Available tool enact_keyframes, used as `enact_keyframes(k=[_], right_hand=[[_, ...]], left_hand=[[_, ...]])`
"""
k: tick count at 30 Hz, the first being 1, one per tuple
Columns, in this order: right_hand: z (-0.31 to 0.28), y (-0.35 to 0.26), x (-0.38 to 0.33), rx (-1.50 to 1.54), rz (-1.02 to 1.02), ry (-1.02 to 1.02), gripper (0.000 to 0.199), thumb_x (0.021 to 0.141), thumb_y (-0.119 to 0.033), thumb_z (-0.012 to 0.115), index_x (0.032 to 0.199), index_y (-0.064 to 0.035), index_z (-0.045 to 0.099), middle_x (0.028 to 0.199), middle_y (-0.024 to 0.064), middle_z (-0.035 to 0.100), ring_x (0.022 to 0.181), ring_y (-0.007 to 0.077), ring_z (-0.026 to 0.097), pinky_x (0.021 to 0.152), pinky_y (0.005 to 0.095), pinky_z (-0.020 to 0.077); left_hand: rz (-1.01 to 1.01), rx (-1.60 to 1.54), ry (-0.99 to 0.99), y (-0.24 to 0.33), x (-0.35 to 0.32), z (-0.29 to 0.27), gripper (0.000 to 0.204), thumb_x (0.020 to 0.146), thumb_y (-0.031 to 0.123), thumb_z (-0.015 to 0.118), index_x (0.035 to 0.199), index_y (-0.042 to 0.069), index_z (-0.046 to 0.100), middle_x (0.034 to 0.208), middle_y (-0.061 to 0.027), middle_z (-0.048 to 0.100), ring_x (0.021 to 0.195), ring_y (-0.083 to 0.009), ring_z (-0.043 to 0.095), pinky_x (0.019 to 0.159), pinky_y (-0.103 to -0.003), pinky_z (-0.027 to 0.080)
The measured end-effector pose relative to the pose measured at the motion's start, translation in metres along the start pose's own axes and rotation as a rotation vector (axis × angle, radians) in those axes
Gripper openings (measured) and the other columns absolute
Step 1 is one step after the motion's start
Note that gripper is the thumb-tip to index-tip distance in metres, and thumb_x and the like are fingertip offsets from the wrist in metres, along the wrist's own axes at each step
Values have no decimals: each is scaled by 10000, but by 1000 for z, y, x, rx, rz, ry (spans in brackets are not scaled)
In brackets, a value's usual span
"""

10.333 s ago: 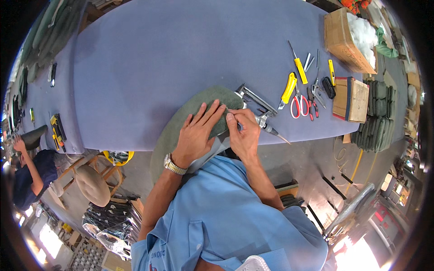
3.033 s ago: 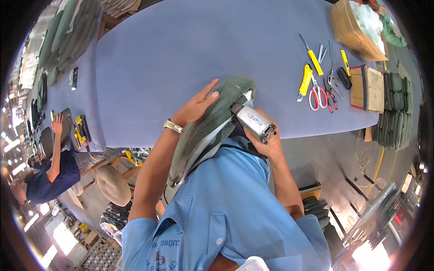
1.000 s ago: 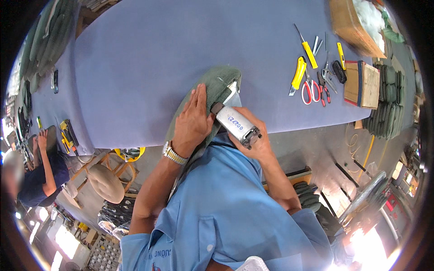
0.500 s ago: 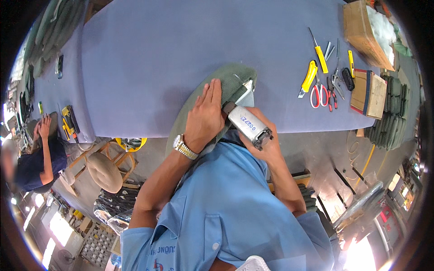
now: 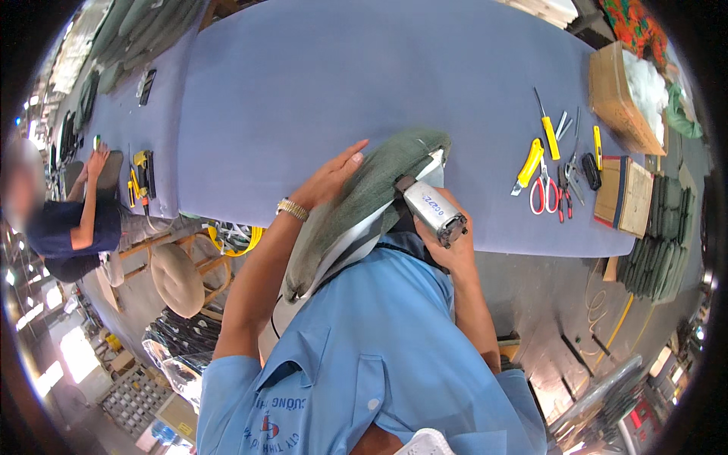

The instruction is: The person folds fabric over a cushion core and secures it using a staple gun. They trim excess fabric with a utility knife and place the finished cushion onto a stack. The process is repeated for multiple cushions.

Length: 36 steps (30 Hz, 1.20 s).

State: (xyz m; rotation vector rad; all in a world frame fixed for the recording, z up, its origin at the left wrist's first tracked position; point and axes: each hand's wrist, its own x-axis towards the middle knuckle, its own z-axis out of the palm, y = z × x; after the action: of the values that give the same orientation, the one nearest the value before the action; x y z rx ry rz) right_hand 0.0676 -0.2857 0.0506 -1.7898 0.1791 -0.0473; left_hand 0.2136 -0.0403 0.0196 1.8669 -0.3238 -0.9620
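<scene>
right hand (image 5: 455, 246) wrapped round a silver power tool (image 5: 434, 208), fingers closed on its body, black nose end at the pale inner edge of the green cushion (image 5: 364, 201); exact contact can't be told. left hand (image 5: 332, 178) open, fingers extended, lying along the cushion's outer side, not gripping. cushion tilted at the counter's near edge, upper end over the top, lower end hanging off toward the blue shirt (image 5: 409, 349).

counter (image 5: 296, 83) covered in smooth blue-grey material, tools grouped at right, boxes beyond them. room is a busy workshop, grey floor (image 5: 516, 296), bright patches low left. at far left a co-worker (image 5: 72, 227) in dark blue has a hand on a dark pad. round tan seat (image 5: 178, 280) below the counter at left.

writing: blue marking on the tool, blue lettering and a red emblem on the shirt.

counts: two yellow cutters (image 5: 529, 165), one yellow-handled screwdriver (image 5: 550, 138), one red-handled scissors (image 5: 543, 196), one red-handled pliers (image 5: 565, 199), one grey metal hand tool (image 5: 574, 182), one black object (image 5: 591, 171), two metal strips (image 5: 562, 124), two boxes (image 5: 610, 98), one with white stuffing (image 5: 644, 83). green pads (image 5: 654, 265) stacked beyond, too overlapped to count.
</scene>
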Motion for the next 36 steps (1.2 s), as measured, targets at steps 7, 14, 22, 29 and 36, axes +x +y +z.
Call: enact_keyframes(k=[7, 14, 22, 29, 36], right_hand=[[-10, -2, -2, -73, 95, -63, 448, 797, -53, 750, 1236, -42, 662, 1065, 134, 750, 948, 239, 734, 860, 337, 553], [-17, 2, 6, -105, -37, -94, 463, 798, -49, 753, 1248, -6, 654, 1089, 149, 744, 965, 244, 733, 876, 333, 550], [-13, 5, 2, -85, 0, -91, 571, 770, -41, 785, 1319, 3, 634, 1159, 180, 735, 1027, 273, 749, 897, 341, 566], [-22, -8, 4, -120, 14, -162, 514, 800, -43, 786, 1288, 31, 641, 1136, 156, 739, 1005, 212, 729, 887, 318, 559], [-20, -12, 15, -98, 74, -201, 549, 769, -35, 772, 1298, 6, 633, 1154, 185, 727, 1007, 277, 746, 892, 333, 562]], left_hand=[[-6, 84, 10, -9, 5, 41, 693, 1094, 595, 282, 1660, 197, 245, 1734, -128, 169, 1608, -320, 96, 1280, -523, 101], [139, 337, 114, 25, -22, 61, 732, 1072, 489, 439, 1661, 134, 188, 1716, -203, 170, 1595, -379, 127, 1259, -572, 177], [53, 540, 243, 46, -27, 71, 832, 967, 260, 654, 1593, -64, 212, 1609, -325, 325, 1507, -474, 313, 1223, -493, 325], [27, 528, 245, 50, -28, 73, 842, 943, 226, 673, 1600, -41, 219, 1620, -293, 333, 1510, -451, 324, 1219, -499, 335], [-31, 590, 276, 54, -20, 80, 861, 926, 204, 684, 1617, 3, 210, 1655, -216, 316, 1534, -385, 313, 1219, -512, 348]])
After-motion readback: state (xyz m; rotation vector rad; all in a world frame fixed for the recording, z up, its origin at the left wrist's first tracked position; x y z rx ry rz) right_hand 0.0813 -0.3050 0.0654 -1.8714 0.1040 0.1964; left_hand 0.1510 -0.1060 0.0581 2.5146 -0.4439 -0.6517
